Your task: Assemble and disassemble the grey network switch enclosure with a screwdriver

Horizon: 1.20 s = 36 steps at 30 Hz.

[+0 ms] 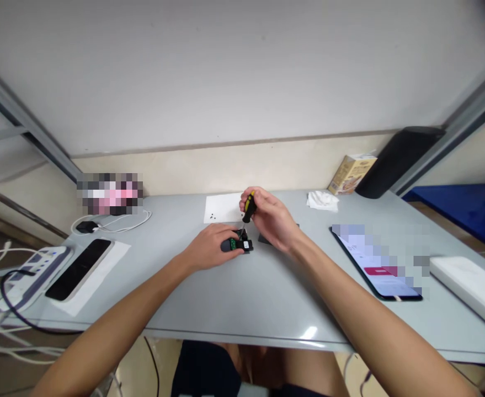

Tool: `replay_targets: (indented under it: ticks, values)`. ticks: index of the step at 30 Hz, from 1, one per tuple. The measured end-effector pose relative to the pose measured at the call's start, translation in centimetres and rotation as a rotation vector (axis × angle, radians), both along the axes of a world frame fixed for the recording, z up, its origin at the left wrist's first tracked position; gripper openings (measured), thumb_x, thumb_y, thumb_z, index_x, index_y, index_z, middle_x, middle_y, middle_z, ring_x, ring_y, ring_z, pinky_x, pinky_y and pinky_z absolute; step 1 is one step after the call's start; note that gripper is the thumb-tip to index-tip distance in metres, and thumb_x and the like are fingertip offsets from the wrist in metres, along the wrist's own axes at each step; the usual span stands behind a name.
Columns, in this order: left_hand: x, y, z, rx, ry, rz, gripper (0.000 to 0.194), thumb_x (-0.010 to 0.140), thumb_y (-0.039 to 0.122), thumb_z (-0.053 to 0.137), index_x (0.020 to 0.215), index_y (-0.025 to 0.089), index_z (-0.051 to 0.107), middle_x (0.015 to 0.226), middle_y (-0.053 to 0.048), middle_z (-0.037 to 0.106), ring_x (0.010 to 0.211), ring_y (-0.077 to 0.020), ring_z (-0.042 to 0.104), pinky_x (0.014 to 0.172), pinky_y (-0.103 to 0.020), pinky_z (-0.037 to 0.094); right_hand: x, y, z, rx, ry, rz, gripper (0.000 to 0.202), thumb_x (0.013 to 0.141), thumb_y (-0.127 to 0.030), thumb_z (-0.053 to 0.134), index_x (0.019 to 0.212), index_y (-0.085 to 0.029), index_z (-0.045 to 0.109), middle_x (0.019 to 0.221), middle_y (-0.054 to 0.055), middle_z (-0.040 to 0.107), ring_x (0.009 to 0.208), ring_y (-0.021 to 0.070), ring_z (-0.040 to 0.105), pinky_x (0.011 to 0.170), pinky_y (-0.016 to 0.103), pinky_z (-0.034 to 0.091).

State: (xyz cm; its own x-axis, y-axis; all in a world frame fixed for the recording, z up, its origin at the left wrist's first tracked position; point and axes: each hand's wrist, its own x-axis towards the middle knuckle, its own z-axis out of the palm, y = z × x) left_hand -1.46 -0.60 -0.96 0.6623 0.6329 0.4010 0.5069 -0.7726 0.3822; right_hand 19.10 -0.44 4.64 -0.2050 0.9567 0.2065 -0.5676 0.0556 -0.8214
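Note:
On the grey desk (225,298), my left hand (211,246) grips a small black electronic device (244,244) by its near and far sides. Its casing is off, so a green circuit board and a white label show. My right hand (273,218) is closed around a black and yellow screwdriver (249,207). The shaft slants down and its tip meets the device; the exact contact spot is too small to make out. Behind my hands lies a sheet of white paper (221,207) with several tiny dark pieces on it. A flat dark piece (264,238) lies partly hidden under my right wrist.
To the left are a black phone (80,270), a power strip (39,275) with cables, and a black charger (87,226). On the right lie a lit phone (377,270), a white box-like object (472,286), crumpled tissue (323,200), a carton (351,173) and a black cylinder (399,160).

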Motion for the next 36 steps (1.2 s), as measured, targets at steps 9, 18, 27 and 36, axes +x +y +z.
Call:
replay_targets:
  ticks: [9, 18, 27, 36]
  values:
    - [0.1, 0.1, 0.1, -0.017, -0.011, -0.027, 0.018, 0.092, 0.038, 0.079, 0.100, 0.022, 0.074, 0.130, -0.008, 0.076, 0.113, -0.0281, 0.075, 0.101, -0.046, 0.059, -1.3, -1.0, -0.3, 0.063, -0.081, -0.066, 0.042, 0.085, -0.066, 0.078, 0.091, -0.028, 0.063, 0.070, -0.004, 0.049, 0.069, 0.0155, 0.045, 0.071, 0.031, 0.039]
    - [0.0, 0.1, -0.2, -0.030, -0.024, -0.021, 0.019, 0.092, 0.039, 0.079, 0.097, 0.021, 0.074, 0.129, -0.009, 0.076, 0.112, -0.0276, 0.074, 0.101, -0.046, 0.058, -0.9, -1.1, 0.1, 0.016, -0.052, -0.009, 0.033, 0.084, -0.054, 0.079, 0.099, -0.025, 0.072, 0.092, 0.004, 0.062, 0.089, 0.0207, 0.058, 0.088, 0.037, 0.047]
    - [0.0, 0.2, -0.3, -0.081, -0.058, -0.038, 0.019, 0.092, 0.039, 0.079, 0.097, 0.022, 0.074, 0.131, -0.010, 0.075, 0.118, -0.0277, 0.072, 0.107, -0.046, 0.057, -0.7, -0.1, -0.7, 0.088, -0.143, -0.147, 0.038, 0.087, -0.061, 0.078, 0.102, -0.030, 0.061, 0.071, -0.006, 0.050, 0.067, 0.0149, 0.047, 0.071, 0.031, 0.040]
    - [0.7, 0.3, -0.4, -0.150, -0.110, -0.043, 0.018, 0.089, 0.036, 0.081, 0.097, 0.022, 0.074, 0.132, -0.009, 0.075, 0.119, -0.0277, 0.072, 0.108, -0.046, 0.056, -0.1, -0.7, 0.2, 0.016, -0.041, -0.012, 0.032, 0.071, -0.039, 0.094, 0.083, -0.026, 0.068, 0.092, 0.000, 0.063, 0.086, 0.0176, 0.061, 0.081, 0.033, 0.045]
